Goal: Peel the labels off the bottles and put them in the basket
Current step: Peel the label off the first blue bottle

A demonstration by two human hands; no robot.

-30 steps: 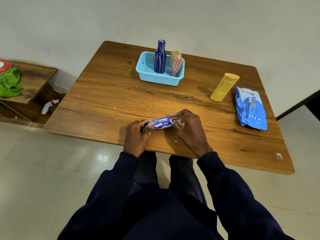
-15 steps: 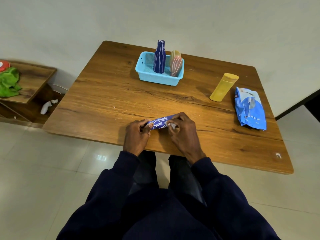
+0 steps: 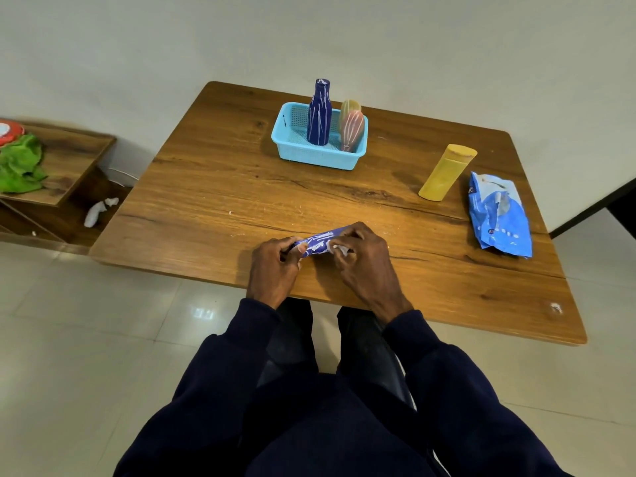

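Surface (image 3: pixel 223 187): wooden, rounded corners, small white flecks scattered near the middle
Held bottle (image 3: pixel 320 241): blue w/ white streaks, lying on its side along the front edge of the surface, about mid-width, between both hands; resting on the wood or lifted off it, cannot tell
Left hand (image 3: pixel 275 266): fingers (image 3: pixel 303 248) curled round the held bottle's left end, thumb on top
Right hand (image 3: pixel 364 259): fingers curled over the held bottle's right end, clamped on it, w/ a white label scrap (image 3: pixel 339 249) showing at the fingertips
Basket (image 3: pixel 316 156): light-blue plastic, perforated, near the back edge, about mid-width
Dark-blue bottle (image 3: pixel 319 115): upright in the basket's left half, white streaks down the body
Pink bottle (image 3: pixel 351 130): in the basket's right half, just beside the dark-blue bottle, w/ a yellowish bottle (image 3: pixel 349 106) right behind it
Yellow bottle (image 3: pixel 447 172): standing on the surface toward the right edge, well apart from the basket
Blue packet (image 3: pixel 499 215): crumpled, lying flat at the right edge, just beside the yellow bottle
Shelf (image 3: pixel 69 156): low, wooden, left of the surface; green cloth (image 3: pixel 20 166) on top, small white item (image 3: pixel 98 211) on the lower level
Sleeves (image 3: pixel 220 366): dark navy, both arms
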